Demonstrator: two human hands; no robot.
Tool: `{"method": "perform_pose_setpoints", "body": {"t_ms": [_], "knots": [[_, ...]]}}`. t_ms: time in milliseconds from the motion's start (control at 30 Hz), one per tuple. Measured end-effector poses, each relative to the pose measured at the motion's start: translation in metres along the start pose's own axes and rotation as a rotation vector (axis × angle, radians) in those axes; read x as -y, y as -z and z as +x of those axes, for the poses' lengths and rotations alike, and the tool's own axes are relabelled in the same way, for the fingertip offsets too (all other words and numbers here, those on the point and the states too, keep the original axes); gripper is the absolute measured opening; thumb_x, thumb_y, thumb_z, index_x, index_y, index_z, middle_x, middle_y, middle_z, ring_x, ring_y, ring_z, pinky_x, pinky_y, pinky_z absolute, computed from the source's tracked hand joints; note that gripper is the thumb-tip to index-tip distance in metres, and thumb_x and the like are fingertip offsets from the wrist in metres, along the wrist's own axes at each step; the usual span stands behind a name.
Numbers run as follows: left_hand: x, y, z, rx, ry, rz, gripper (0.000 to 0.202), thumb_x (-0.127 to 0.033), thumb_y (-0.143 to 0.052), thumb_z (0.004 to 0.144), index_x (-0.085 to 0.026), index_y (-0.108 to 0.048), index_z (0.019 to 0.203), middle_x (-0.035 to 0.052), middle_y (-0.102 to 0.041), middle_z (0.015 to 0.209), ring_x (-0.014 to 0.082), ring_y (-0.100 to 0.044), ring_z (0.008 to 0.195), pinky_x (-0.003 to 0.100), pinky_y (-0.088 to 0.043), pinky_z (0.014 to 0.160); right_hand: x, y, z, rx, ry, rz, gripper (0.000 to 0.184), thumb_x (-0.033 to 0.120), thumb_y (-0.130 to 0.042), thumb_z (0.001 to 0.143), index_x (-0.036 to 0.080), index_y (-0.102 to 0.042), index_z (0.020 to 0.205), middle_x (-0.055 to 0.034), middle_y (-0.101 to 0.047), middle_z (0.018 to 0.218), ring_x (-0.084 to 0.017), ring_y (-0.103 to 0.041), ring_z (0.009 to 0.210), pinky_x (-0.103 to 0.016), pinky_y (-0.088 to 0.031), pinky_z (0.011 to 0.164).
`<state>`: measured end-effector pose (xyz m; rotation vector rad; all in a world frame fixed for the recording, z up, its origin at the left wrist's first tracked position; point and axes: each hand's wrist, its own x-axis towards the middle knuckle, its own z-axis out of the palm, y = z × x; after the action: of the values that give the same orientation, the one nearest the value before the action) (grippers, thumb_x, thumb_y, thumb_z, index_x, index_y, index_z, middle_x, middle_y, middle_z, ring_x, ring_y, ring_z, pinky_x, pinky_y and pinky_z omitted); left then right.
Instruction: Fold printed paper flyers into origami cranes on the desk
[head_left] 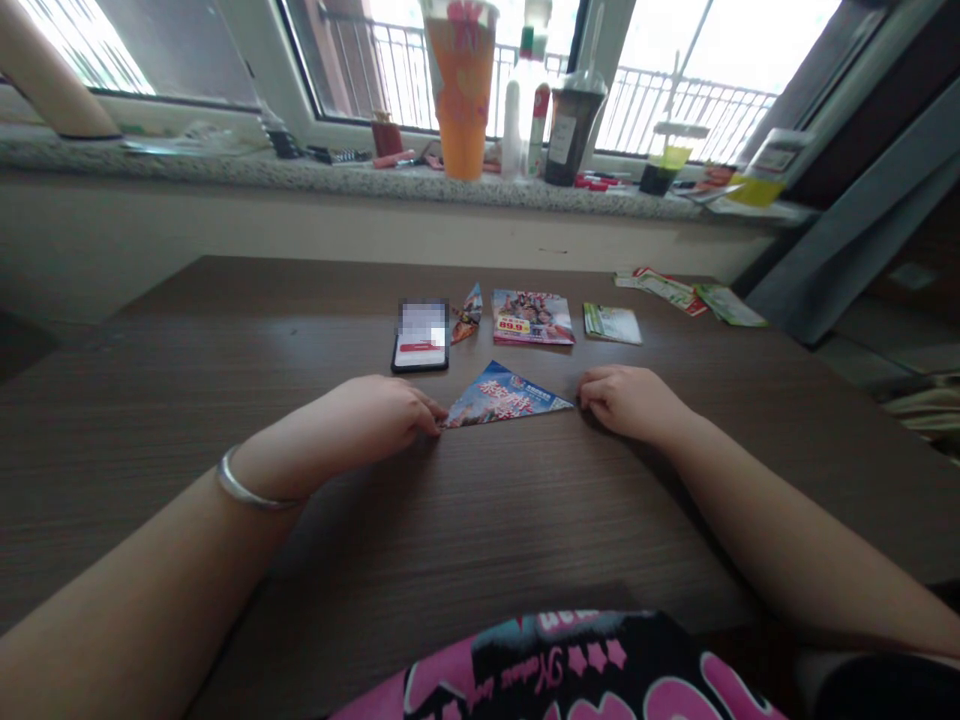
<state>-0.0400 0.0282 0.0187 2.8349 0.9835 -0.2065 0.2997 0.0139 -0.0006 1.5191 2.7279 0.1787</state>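
Note:
A printed paper folded into a flat triangle (pixel 504 397) lies on the dark wooden table (pixel 480 520) in front of me. My left hand (pixel 375 420), with a silver bangle at the wrist, has its fingers curled and pinches the triangle's left corner. My right hand (pixel 626 400) is curled too, its fingertips pressed on the triangle's right corner. Both hands rest on the tabletop.
Behind the triangle lie a phone (pixel 421 340), a small folded paper figure (pixel 468 315), a colourful leaflet (pixel 532 318) and more leaflets (pixel 613 323) to the right. The windowsill holds an orange cup (pixel 461 90), bottles and drinks. Another person's arm (pixel 45 70) leans there, far left.

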Motion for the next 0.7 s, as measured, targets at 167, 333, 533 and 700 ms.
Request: {"method": "perform_pose_setpoints", "body": {"t_ms": [167,333,533,700], "knots": [[-0.001,-0.002,-0.001,-0.041,-0.012,-0.044,0.034,-0.009,-0.052,0.08,-0.029,-0.075,0.096,-0.0023,-0.071,0.114,0.0157,-0.068,0.098,0.027,-0.05,0.092,0.005,-0.003,-0.001,-0.064,-0.048,-0.005,0.026,0.018,-0.045,0.086,0.022,-0.07,0.081,-0.0036,-0.07,0.093,-0.018,-0.063,0.081,-0.027,-0.042,0.064],[-0.01,-0.01,0.005,-0.145,-0.031,-0.04,0.036,-0.011,-0.049,0.08,-0.026,-0.073,0.104,0.0,-0.069,0.117,0.0174,-0.064,0.106,0.032,-0.047,0.098,0.02,-0.003,0.001,-0.252,0.034,0.091,0.026,0.018,-0.048,0.086,0.021,-0.067,0.103,-0.0058,-0.068,0.109,-0.022,-0.059,0.098,-0.033,-0.048,0.081],[-0.031,-0.013,0.018,-0.247,-0.063,-0.022,0.04,-0.01,-0.047,0.081,-0.02,-0.067,0.114,0.0046,-0.066,0.122,0.0191,-0.06,0.111,0.035,-0.046,0.102,0.029,-0.01,0.006,-0.211,0.271,0.181,0.04,0.019,-0.047,0.09,0.022,-0.058,0.128,-0.0059,-0.062,0.127,-0.022,-0.054,0.114,-0.041,-0.045,0.098],[-0.029,-0.013,0.02,-0.218,-0.076,0.02,0.035,-0.01,-0.047,0.082,-0.021,-0.07,0.106,0.0032,-0.067,0.119,0.0194,-0.062,0.108,0.035,-0.048,0.099,0.028,-0.016,0.007,-0.174,0.28,0.17,0.039,0.021,-0.046,0.091,0.024,-0.059,0.128,-0.0072,-0.061,0.128,-0.024,-0.054,0.115,-0.043,-0.047,0.096]]}}
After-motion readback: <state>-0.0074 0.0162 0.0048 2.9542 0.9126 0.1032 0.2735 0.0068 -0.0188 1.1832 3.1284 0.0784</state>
